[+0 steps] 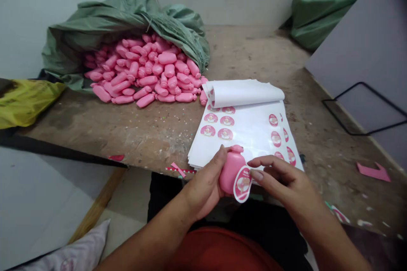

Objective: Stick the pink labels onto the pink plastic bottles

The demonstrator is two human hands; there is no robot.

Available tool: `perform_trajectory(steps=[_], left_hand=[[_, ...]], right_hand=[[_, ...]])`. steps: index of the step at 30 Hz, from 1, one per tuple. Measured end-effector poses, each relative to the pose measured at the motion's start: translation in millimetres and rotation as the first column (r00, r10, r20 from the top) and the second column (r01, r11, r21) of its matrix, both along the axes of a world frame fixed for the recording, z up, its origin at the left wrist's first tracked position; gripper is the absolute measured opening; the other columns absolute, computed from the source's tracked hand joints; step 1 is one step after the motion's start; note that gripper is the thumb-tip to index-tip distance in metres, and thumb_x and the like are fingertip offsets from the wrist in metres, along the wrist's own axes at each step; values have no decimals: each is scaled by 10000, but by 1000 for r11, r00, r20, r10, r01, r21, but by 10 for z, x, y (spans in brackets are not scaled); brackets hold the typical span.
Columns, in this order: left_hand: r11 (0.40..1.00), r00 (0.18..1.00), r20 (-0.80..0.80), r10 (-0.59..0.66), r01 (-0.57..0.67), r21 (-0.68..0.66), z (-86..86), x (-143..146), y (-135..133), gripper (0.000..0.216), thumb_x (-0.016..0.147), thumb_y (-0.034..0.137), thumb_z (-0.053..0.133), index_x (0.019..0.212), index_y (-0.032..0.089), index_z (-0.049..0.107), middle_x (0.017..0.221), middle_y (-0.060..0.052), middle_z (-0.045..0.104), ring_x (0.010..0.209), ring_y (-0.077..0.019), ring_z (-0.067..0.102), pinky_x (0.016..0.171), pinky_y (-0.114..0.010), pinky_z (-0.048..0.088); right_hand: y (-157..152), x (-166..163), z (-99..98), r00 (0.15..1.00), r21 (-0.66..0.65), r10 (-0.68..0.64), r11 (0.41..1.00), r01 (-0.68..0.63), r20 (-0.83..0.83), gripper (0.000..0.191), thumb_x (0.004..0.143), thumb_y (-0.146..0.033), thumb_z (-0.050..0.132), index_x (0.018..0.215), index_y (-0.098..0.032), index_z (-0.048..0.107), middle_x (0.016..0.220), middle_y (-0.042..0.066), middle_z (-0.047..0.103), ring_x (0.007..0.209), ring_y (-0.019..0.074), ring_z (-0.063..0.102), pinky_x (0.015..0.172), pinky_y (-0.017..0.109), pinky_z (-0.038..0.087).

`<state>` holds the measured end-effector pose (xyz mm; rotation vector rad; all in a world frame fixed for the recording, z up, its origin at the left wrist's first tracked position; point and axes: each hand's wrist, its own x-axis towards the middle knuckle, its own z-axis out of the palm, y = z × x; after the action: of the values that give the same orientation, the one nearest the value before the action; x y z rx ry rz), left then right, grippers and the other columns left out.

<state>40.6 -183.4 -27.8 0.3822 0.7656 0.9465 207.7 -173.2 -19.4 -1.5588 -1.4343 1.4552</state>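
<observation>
My left hand [208,182] is wrapped around a small pink plastic bottle [230,171], its capped or necked end pointing up. An oval pink-and-white sticker [243,185] overlaps the bottle's lower right side. Its upper right edge is between the thumb and forefinger of my right hand [280,178]; how much of the sticker touches the bottle I cannot tell. Just behind both hands lies a stack of white sticker sheets [251,129], the top ones curled back, with printed labels along the sides and a bare stretch in the middle.
Many more pink bottles [149,72] spill from a green woven sack [104,15] on the worn wooden table [168,127]. A yellow bag [28,101] lies at the left edge. To the right are a black wire frame [359,133], a pink scrap [373,172] and another green sack [324,8].
</observation>
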Motion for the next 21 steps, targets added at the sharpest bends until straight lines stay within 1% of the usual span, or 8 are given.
perform_trajectory(steps=[4,7,16,21], left_hand=[[998,999,0,-49,49,38,12,30,-11,494,893,584,330,1164,209,503,935,-74,568,736,-150,566,580,-248,454],[995,998,-6,-66,66,68,16,47,-27,498,898,587,301,1171,214,486,939,-82,581,739,-159,567,581,-261,454],[994,997,-35,-63,66,91,25,36,-42,464,920,549,290,1180,215,480,1017,-87,570,789,-147,541,603,-256,452],[997,999,-18,-50,51,61,-1,38,-54,440,926,516,331,1190,205,493,972,-75,570,788,-145,554,601,-243,442]], right_hand=[[20,0,-25,998,-50,1,999,-4,-64,323,736,-498,651,887,-214,619,676,15,661,630,188,608,571,302,440],[30,4,-44,995,-60,9,998,-15,-98,323,738,-497,655,890,-216,605,678,22,675,649,202,628,589,314,459],[16,-7,-36,996,-42,15,999,-19,-88,317,748,-491,652,890,-215,590,680,17,677,660,198,627,601,312,457],[23,11,-48,997,-37,17,999,-20,-73,301,743,-486,657,860,-214,602,689,11,674,654,182,621,602,296,452]])
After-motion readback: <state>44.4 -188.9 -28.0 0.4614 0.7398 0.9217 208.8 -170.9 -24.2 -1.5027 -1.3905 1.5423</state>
